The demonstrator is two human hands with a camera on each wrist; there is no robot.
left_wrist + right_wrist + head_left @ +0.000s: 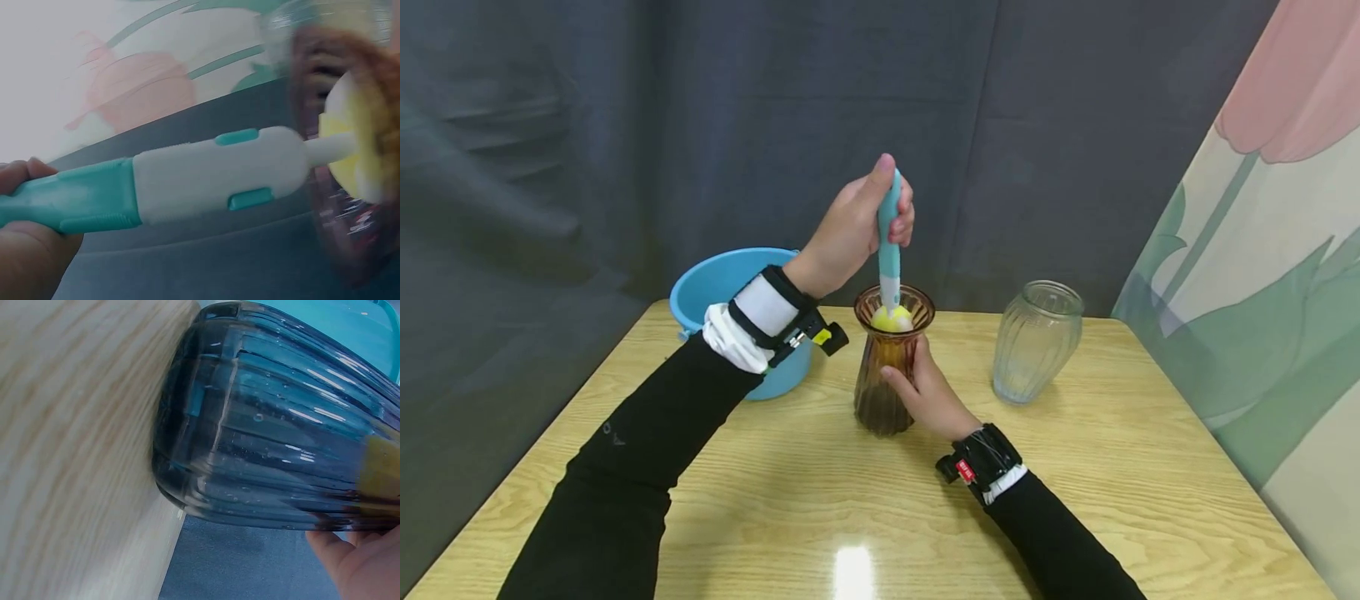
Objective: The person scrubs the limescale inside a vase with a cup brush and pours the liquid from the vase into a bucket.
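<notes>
A ribbed amber glass vase [883, 383] stands upright on the wooden table [1075, 517], near its middle. My right hand [925, 387] grips the vase's narrow waist from the right side; the right wrist view shows the vase [275, 437] close up with my fingers [356, 562] against it. My left hand [857, 225] holds the teal handle of a sponge brush [889, 242] above the vase. The brush's yellow sponge head [891, 318] sits in the vase's mouth. In the left wrist view the brush [187, 181] runs from my hand to the sponge [350, 156] at the blurred vase rim.
A blue plastic bucket [730, 292] stands at the back left of the table, behind my left forearm. A clear ribbed glass vase [1036, 342] stands to the right of the amber one. A dark curtain hangs behind; a flower-patterned panel stands along the right.
</notes>
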